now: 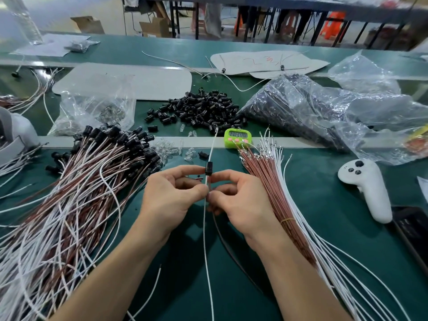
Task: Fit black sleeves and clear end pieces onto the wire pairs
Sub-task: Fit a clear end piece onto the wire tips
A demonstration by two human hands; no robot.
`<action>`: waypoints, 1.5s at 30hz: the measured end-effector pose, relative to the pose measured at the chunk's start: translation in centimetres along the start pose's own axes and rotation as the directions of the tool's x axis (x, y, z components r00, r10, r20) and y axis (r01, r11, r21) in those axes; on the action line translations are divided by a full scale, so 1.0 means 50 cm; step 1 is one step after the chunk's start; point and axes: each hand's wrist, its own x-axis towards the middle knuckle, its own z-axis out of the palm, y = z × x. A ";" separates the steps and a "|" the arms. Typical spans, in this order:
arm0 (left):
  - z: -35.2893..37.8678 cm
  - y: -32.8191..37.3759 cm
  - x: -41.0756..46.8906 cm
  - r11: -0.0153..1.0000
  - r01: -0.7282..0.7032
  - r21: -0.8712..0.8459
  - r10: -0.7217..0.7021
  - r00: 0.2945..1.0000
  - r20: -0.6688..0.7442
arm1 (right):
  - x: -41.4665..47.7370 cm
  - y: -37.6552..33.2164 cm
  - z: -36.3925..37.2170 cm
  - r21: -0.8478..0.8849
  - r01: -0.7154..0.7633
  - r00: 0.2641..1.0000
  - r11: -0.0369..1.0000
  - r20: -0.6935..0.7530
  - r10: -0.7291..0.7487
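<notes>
A white wire (205, 228) runs up between both hands, and a black sleeve (208, 169) sits threaded on it just above my fingertips. My left hand (169, 195) pinches the wire and touches the sleeve from the left. My right hand (238, 200) pinches the same wire pair from the right; a dark brown wire (228, 246) trails down below it. Loose black sleeves (199, 110) lie heaped beyond. Clear end pieces (166, 149) are scattered in front of that heap. Finished pairs with sleeves (76, 181) pile at the left. A bundle of bare brown and white wires (278, 193) lies at the right.
A green timer (237, 138) stands behind the hands. Plastic bags of parts (301, 107) fill the back right, another bag (97, 105) the back left. A white controller (368, 188) and a dark phone (414, 230) lie at the right on the green table (335, 228).
</notes>
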 end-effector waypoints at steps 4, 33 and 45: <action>-0.004 -0.001 0.003 0.996 0.012 0.088 -0.015 0.999 0.033 | 0.005 -0.003 -0.008 0.071 0.031 0.996 0.997 -0.081 -0.025; 0.011 0.010 -0.022 0.986 -0.027 0.166 -0.017 0.966 0.259 | -0.006 -0.030 -0.015 0.266 0.157 0.981 0.951 -0.153 -0.119; 0.013 0.036 -0.022 0.979 -0.166 -0.120 0.165 0.986 -0.018 | -0.010 -0.024 -0.011 0.051 0.225 0.974 0.973 -0.023 -0.224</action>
